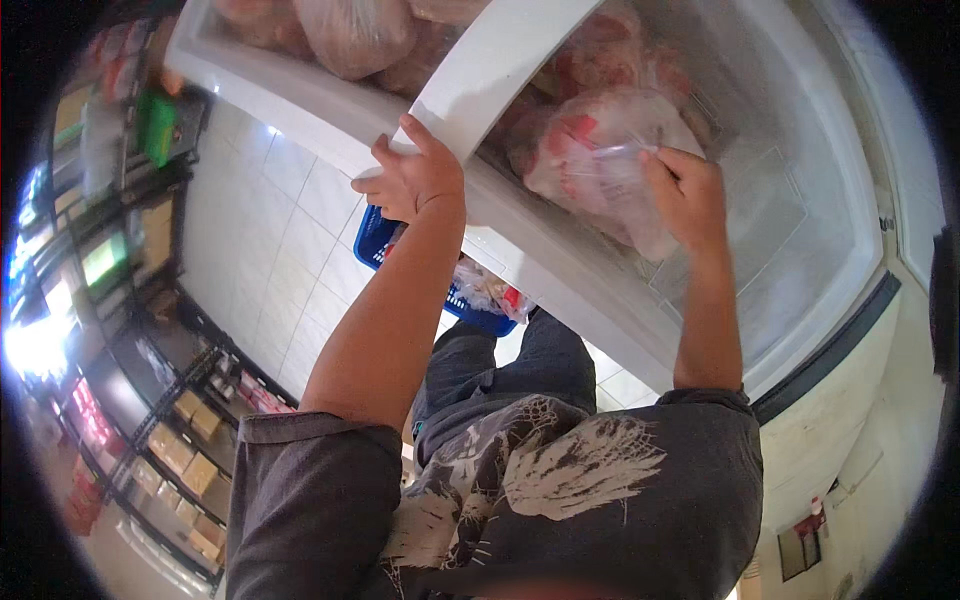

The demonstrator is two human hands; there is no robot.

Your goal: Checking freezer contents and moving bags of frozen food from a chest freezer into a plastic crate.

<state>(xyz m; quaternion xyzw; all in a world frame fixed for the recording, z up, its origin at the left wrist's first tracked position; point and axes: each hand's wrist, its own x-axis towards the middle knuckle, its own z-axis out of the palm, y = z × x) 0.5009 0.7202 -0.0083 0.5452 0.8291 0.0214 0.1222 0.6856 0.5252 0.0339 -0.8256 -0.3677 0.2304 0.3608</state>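
Note:
Before me stands a white chest freezer (555, 255) with bagged goods inside. My right hand (691, 196) reaches into its right compartment and pinches the gathered top of a clear plastic bag (611, 169). Pale and red contents show through the plastic, but I cannot tell what they are. At the freezer's front edge, my left hand (427, 172) rests beside the white centre divider (502, 75), fingers spread and holding nothing. Further bags with reddish contents (600, 52) lie behind the pinched one.
Large filled bags (356, 34) lie in the left compartment. On the tiled floor (262, 217), partly under my left forearm, sits a blue plastic basket (480, 315) with bagged items. Shelving (187, 375) with cardboard boxes (184, 457) runs along the left. A wall (840, 450) stands at right.

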